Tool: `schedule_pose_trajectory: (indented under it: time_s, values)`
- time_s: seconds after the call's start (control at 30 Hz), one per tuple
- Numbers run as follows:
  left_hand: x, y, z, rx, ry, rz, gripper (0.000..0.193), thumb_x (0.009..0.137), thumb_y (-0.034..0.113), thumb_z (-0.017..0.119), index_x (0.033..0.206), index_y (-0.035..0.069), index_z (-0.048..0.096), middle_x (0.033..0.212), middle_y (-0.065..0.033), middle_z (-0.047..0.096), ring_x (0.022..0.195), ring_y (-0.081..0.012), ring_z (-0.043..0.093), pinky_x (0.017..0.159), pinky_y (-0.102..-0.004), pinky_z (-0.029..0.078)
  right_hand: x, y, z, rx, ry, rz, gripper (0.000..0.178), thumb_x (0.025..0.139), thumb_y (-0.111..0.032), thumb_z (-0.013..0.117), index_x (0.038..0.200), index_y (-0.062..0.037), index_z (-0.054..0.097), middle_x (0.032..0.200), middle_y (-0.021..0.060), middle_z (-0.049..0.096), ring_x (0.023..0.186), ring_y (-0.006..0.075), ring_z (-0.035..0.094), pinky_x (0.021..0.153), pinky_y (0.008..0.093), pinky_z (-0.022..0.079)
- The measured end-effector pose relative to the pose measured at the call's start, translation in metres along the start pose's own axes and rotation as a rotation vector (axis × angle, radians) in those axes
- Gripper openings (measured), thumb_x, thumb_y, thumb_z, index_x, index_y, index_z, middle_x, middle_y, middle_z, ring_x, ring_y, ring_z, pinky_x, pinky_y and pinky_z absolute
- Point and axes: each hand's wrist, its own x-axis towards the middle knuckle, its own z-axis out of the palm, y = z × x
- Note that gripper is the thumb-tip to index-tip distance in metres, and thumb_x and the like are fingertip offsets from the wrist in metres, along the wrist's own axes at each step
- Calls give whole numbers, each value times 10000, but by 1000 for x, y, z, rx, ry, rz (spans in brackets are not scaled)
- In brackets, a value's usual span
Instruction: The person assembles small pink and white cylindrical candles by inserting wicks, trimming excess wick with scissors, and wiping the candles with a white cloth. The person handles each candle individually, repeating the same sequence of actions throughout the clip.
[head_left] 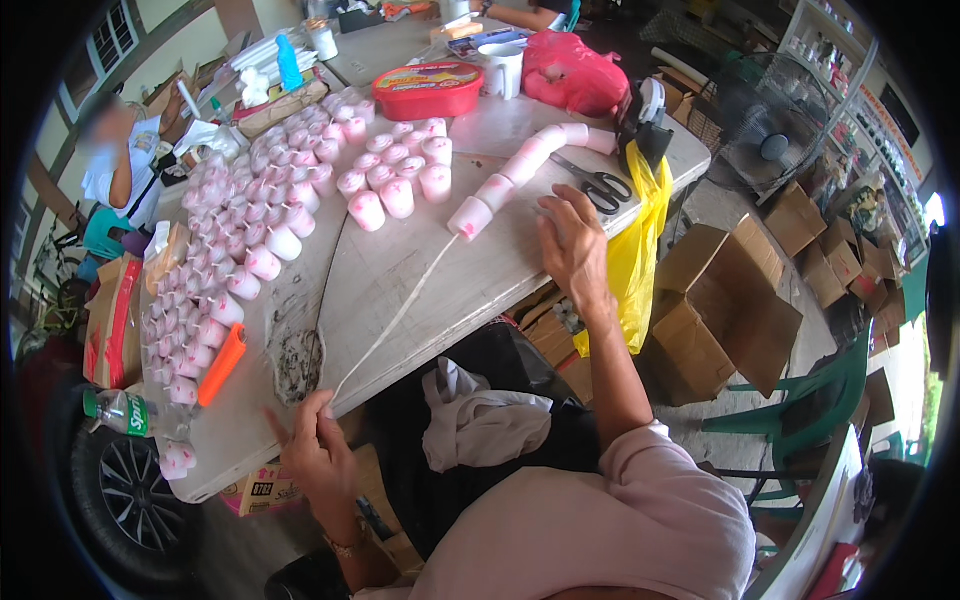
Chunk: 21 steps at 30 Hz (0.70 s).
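Note:
My left hand (318, 450) pinches the end of a long pale cord (395, 318) at the table's near edge. The cord runs up and right, taut, to the nearest piece in a line of pink-and-white candle-like cylinders (495, 190) lying end to end on the table. My right hand (574, 245) hovers by the table's right edge, fingers apart and slightly bent, holding nothing. Just beyond it lie black-handled scissors (603, 190). To the left stand many similar pink-and-white cylinders with short wicks (262, 263), plus a smaller group (398, 197) nearer the middle.
An orange plastic piece (222, 365) and a bottle (130, 413) lie at the left edge. A red tub (428, 90), white mug (502, 70) and red bag (573, 72) stand farther back. A yellow bag (640, 260) hangs at right, near a cardboard box (715, 310) and fan (770, 140).

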Motion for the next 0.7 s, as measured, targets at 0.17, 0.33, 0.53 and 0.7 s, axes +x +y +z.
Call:
schedule_pose_trajectory:
  time_s: [0.17, 0.33, 0.53, 0.7]
  values:
    - [0, 29, -1, -923, -229, -202, 182, 917, -2, 503, 1028, -14, 648, 755, -87, 646, 634, -163, 620, 1076, -430, 372, -23, -82, -20, 400, -199, -213, 257, 698, 15, 644, 955, 7, 658, 1071, 175, 638, 895, 337, 641, 785, 422, 517]
    - [10, 47, 16, -1143, -284, -68, 179, 909, -39, 531, 1050, -52, 642, 881, -159, 700, 725, -212, 693, 1090, -411, 403, -23, -79, -27, 12, -117, -379, 267, 665, -23, 665, 932, -16, 660, 1086, 166, 635, 941, 290, 639, 799, 400, 500]
    - [16, 51, 18, -829, -84, -29, 124, 859, -72, 611, 937, -23, 694, 785, -91, 689, 657, -155, 660, 1167, -489, 256, 28, 47, -28, -502, -43, 3, 281, 804, -195, 700, 1070, -107, 691, 1218, 166, 616, 1116, 372, 580, 912, 447, 480]
    - [20, 52, 23, -827, 57, -79, 99, 897, -9, 588, 906, -16, 686, 915, -103, 664, 671, -124, 593, 1084, -406, 375, 17, 48, -38, -585, -224, -28, 361, 797, -280, 742, 1123, -135, 682, 1154, 127, 629, 1028, 368, 578, 855, 449, 498]
